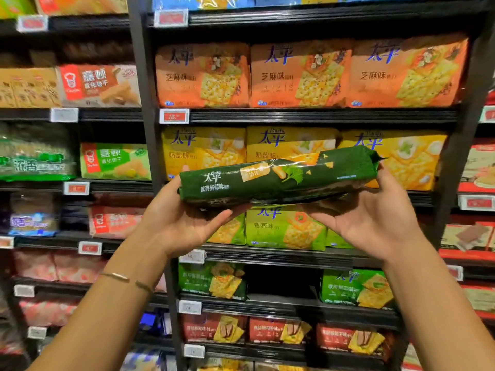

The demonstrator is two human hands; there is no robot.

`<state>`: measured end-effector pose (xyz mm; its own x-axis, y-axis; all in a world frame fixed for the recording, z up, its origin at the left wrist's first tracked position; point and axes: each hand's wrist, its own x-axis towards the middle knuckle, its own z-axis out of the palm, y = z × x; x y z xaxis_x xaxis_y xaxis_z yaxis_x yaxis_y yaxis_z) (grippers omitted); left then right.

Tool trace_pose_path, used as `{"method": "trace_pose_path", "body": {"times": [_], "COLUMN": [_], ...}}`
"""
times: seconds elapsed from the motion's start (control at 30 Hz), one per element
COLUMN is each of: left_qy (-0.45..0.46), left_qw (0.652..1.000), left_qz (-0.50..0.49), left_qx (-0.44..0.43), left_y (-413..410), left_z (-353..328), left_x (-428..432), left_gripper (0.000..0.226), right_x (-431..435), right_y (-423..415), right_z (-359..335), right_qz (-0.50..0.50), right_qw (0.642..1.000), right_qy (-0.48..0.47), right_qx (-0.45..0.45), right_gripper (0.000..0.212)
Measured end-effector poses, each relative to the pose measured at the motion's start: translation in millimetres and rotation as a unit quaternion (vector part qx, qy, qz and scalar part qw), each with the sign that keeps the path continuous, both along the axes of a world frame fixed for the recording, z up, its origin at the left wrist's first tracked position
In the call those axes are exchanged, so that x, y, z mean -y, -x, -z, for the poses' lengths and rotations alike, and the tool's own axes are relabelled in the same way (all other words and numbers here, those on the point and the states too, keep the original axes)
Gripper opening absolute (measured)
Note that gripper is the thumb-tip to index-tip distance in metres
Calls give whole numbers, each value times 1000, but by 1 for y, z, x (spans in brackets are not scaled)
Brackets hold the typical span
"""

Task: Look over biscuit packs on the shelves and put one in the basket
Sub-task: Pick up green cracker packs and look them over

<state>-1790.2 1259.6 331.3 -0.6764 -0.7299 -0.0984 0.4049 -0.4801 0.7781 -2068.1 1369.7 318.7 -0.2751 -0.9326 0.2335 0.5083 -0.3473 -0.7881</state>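
Forearms rise from the near edge, the left one wearing a thin bracelet [126, 279] at the wrist. The left hand [182, 223] and the right hand [375, 223] grip a dark green biscuit pack [281, 178] between them, one at each end, palms turned towards the camera. Each thumb lies stretched along the pack's underside, pointing towards the other hand. The remaining fingers curl round behind the wrapper and are mostly hidden, so whether they are spread or pressed together cannot be told. The pack is held in the air in front of the shelves [294, 117], lying lengthwise with its right end tilted a little higher and its printed face towards the camera.

Beyond it stand rows of cracker packs, one colour to a shelf. Orange packs [300, 76] sit highest, with yellow packs [203, 151] directly behind the held pack. Light green packs [284, 228] fill the shelf below the hands, then dark green packs [214, 282] with a gap between them, then red packs [278, 330]. A red price tag [174, 116] is clipped to the shelf rail under the orange row. The bay to the far left holds other, blurred biscuit bags.
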Motion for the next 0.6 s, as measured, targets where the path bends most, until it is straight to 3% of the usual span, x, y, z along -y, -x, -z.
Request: {"method": "trace_pose_path", "body": {"times": [0.17,0.23,0.33,0.4,0.53,0.6], "left_qy": [12,25,36,56,83,109], "left_qw": [999,998,996,995,994,991], "left_qz": [-45,-61,-80,-77,-69,-71], "left_qx": [1,8,15,20,1,-28], "left_y": [3,6,12,12,10,8], "left_z": [-13,-14,-15,-16,-14,-13], "left_x": [2,2,3,4,5,5], "left_gripper": [42,48,57,45,51,50], "right_x": [-3,-3,-1,-1,1,3], "right_y": [10,13,16,17,21,21], "right_z": [-11,-12,-13,-13,-3,10], "right_qz": [0,-4,-25,-34,-43,-52], "right_qw": [997,996,999,999,999,998], "right_qy": [-39,-42,-4,11,26,20], "right_qx": [-68,-74,-35,-18,0,30], "right_gripper": [61,62,68,71,40,43]}}
